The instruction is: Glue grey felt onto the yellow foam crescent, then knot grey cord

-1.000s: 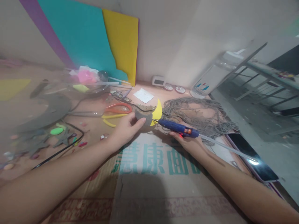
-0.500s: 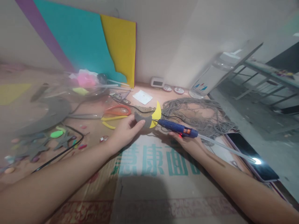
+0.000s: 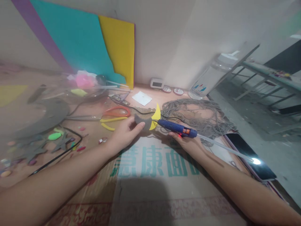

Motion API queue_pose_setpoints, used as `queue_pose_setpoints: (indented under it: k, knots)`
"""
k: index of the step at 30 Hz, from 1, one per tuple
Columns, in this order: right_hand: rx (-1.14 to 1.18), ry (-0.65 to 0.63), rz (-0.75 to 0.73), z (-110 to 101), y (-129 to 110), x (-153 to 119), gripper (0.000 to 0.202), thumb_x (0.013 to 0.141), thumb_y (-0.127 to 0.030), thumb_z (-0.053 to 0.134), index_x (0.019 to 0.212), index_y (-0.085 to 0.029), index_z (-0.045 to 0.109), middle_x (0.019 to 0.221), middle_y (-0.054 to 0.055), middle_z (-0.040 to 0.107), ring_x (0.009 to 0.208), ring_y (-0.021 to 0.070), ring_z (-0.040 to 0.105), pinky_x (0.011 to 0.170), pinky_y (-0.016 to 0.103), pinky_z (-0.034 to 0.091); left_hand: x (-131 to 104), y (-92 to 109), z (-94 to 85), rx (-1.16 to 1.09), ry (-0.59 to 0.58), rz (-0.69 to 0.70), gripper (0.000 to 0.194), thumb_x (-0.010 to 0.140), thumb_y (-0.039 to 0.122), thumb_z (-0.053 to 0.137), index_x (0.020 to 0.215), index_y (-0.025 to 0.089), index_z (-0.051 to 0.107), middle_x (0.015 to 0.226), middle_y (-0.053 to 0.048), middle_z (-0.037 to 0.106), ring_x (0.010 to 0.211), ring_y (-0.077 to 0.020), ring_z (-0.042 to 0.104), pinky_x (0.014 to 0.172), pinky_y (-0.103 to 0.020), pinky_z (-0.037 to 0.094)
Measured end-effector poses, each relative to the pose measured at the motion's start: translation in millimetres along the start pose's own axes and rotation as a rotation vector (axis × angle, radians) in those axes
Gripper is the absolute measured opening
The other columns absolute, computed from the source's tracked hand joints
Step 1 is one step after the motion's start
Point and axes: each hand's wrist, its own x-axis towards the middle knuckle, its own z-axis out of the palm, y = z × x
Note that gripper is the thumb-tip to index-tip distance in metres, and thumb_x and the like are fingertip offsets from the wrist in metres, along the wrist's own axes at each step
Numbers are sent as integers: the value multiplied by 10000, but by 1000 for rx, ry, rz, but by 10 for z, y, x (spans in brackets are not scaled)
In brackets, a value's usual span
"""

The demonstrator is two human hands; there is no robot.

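Between thumb and fingers, my left hand (image 3: 130,131) pinches a grey crescent-shaped piece (image 3: 143,122) with a yellow crescent (image 3: 155,115) at its right end. My right hand (image 3: 185,142) is wrapped round a blue hot glue gun (image 3: 175,126), a red light glowing near its grip. The gun's nozzle tip meets the pieces where grey and yellow join; whether it touches them I cannot tell. A clear glue stick (image 3: 221,145) sticks out of the gun's back end. Just left of my left hand lie scissors with orange handles (image 3: 117,111) and a yellow-handled tool (image 3: 108,123).
A heap of grey cord (image 3: 199,116) lies behind my right hand. On the right edge rests a phone (image 3: 251,157); a clear bottle (image 3: 209,77) stands behind. Grey stars (image 3: 35,147), small coloured bits and a black cable (image 3: 58,152) are at left. Printed cardboard (image 3: 141,194) covers the front.
The whole view has shifted slightly, so things sit a little further left. Both hands keep their holds, and the glue gun's tip stays at the crescents.
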Motion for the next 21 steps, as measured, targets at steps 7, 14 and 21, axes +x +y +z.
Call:
queue_pose_setpoints:
  k: [7,14,21]
  knots:
    - [11,12,8,-4,17,-2,290,796,-486,661,702,-217,607,786,56,696,775,228,667,735,361,563,4,-5,-6,2,-22,14,342,904,484,537,882,154,622,814,-39,654,759,-192,593,666,-291,441]
    - [-26,39,-8,17,110,-3,251,810,-455,671,750,-212,649,773,54,695,780,227,667,743,356,571,-3,4,-11,55,-21,22,359,906,495,529,874,150,619,802,-45,651,734,-193,592,639,-293,437]
    - [-12,19,11,13,57,4,284,792,-484,685,728,-209,655,768,47,686,774,223,657,785,371,558,0,-18,-5,86,-9,32,345,900,493,539,796,166,583,708,-17,584,664,-173,536,584,-273,388]
